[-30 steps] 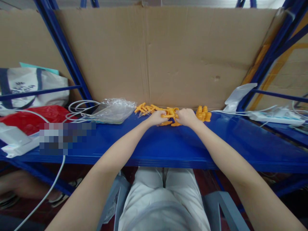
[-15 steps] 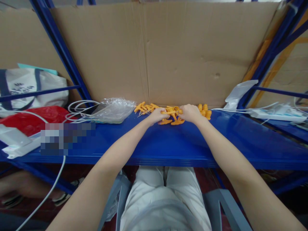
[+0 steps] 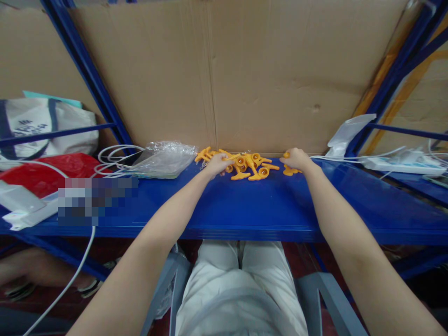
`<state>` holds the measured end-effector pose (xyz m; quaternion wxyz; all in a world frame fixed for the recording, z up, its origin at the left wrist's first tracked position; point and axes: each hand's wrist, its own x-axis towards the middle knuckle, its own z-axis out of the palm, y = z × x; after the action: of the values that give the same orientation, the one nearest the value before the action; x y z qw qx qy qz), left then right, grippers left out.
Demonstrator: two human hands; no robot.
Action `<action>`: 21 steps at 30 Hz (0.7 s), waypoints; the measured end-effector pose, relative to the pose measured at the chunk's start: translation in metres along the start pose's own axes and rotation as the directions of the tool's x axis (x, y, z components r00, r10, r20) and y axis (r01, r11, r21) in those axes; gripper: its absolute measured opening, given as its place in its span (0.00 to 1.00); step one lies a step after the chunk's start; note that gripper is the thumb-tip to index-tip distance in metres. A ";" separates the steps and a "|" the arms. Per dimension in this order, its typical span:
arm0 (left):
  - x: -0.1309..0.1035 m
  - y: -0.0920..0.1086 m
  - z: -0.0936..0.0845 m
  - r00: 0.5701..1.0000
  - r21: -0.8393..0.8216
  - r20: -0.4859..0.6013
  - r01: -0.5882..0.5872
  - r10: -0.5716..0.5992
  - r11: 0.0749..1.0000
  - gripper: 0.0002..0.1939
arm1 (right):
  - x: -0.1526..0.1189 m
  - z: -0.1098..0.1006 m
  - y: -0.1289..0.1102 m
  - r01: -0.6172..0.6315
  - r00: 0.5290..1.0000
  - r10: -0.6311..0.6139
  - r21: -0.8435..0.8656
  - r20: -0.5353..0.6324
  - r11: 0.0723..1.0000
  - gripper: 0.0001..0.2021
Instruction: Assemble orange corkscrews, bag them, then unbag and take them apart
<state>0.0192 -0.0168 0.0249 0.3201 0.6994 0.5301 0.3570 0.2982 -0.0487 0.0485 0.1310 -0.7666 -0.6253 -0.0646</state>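
Observation:
Several yellow-orange plastic pieces with T-shaped ends and round cup openings (image 3: 252, 163) lie in a loose pile on the blue shelf (image 3: 245, 205). My left hand (image 3: 217, 164) is at the pile's left side, its fingers closed on a yellow T-shaped piece partly hidden by the hand. Behind it lie more yellow pieces (image 3: 203, 154) with thin metal chains. To the right of the pile, my right hand (image 3: 298, 158) is closed over a group of short yellow cap-like pieces (image 3: 290, 171). A bit of yellow shows at its fingertips; the rest is covered.
A clear plastic bag (image 3: 164, 161) and coiled white cables (image 3: 112, 156) are on the left, near a red bag (image 3: 52, 170) and a power strip (image 3: 33, 212). A cardboard panel (image 3: 262, 79) stands behind. Blue posts (image 3: 91, 74) rise at both sides.
My hands have moved apart: the right went right to the short yellow pieces, the left slightly left. The pile between them shows more fully now.

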 end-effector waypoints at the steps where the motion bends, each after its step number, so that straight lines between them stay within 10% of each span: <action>1: 0.000 0.000 0.001 1.000 -0.002 0.007 -0.007 0.007 1.000 0.10 | 0.001 0.001 0.000 0.001 1.000 -0.001 0.001 0.001 1.000 0.17; 21: -0.006 0.005 0.004 0.998 0.008 0.023 -0.053 0.052 0.999 0.12 | 0.004 -0.008 0.025 -0.287 0.950 0.299 0.130 -0.086 0.949 0.25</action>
<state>0.0242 -0.0237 0.0257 0.3134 0.7184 0.5096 0.3550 0.3237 -0.0521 0.0543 0.2162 -0.8375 -0.4995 -0.0480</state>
